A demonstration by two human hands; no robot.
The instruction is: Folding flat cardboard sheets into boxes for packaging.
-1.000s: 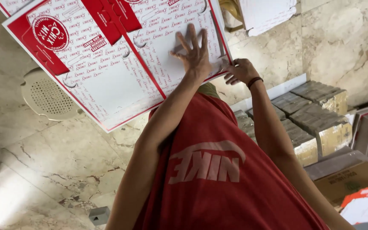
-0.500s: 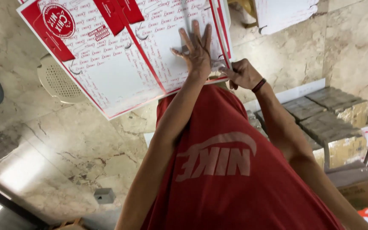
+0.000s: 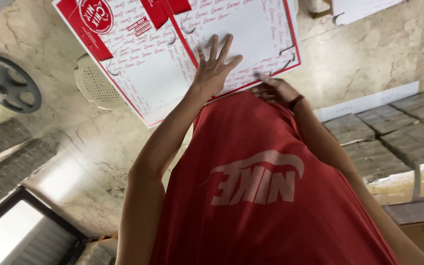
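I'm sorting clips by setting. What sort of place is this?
Probably a storeroom or packing area: a flat printed carton blank under the left hand, wrapped bundles stacked at the side, a bare marble floor.

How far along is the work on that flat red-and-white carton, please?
Done: the carton blank lies spread out on the marble floor. In hand: the left hand presses on it with its fingers spread, and the right hand is at its near edge. Left: seemingly all the folding, since no flap stands up yet.
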